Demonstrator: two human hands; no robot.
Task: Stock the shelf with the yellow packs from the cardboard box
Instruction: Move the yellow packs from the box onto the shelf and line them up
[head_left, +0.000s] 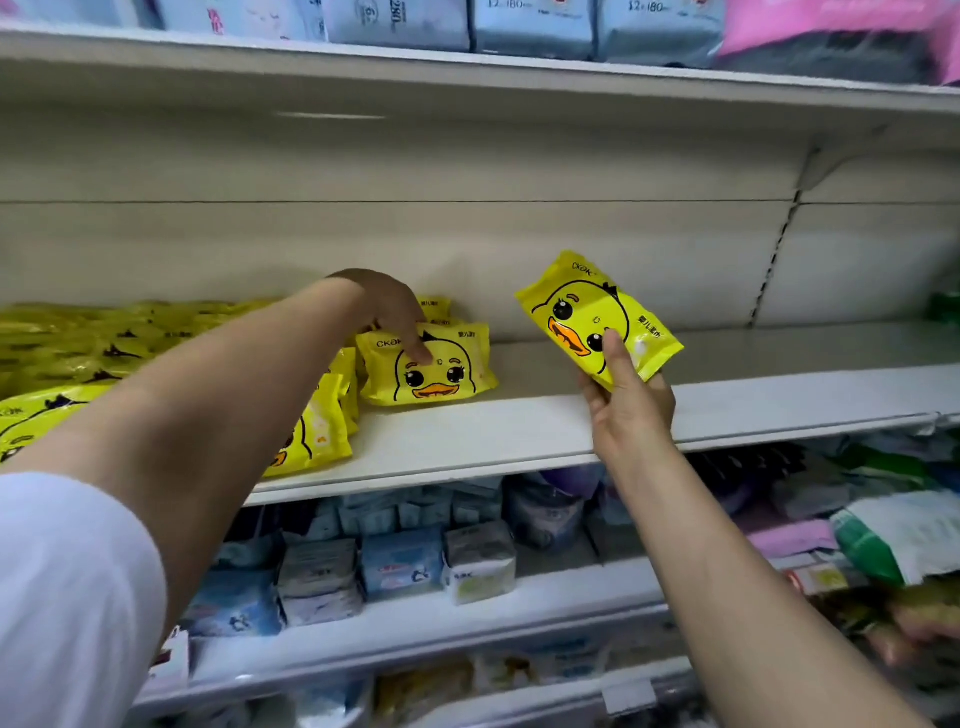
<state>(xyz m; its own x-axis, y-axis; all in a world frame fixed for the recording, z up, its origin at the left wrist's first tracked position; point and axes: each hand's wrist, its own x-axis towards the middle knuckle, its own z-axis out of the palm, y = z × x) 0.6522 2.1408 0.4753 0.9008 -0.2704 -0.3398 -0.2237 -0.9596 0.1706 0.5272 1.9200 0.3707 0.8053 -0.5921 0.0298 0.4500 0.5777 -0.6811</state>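
Note:
My right hand (626, 400) grips a yellow duck pack (587, 306) by its lower edge and holds it tilted in the air above the white shelf (519, 431). My left hand (389, 306) reaches over the shelf, and its fingertips touch the top of another yellow duck pack (436, 376) that leans upright against packs behind it. Several more yellow packs (78, 343) fill the left part of the same shelf. The cardboard box is out of sight.
The shelf's right half is bare board up to a slotted upright (774, 254). Blue and pink packs (535, 26) line the shelf above. On the lower shelves stand blue and white packs (400, 564), with pink and green goods (883, 540) to the right.

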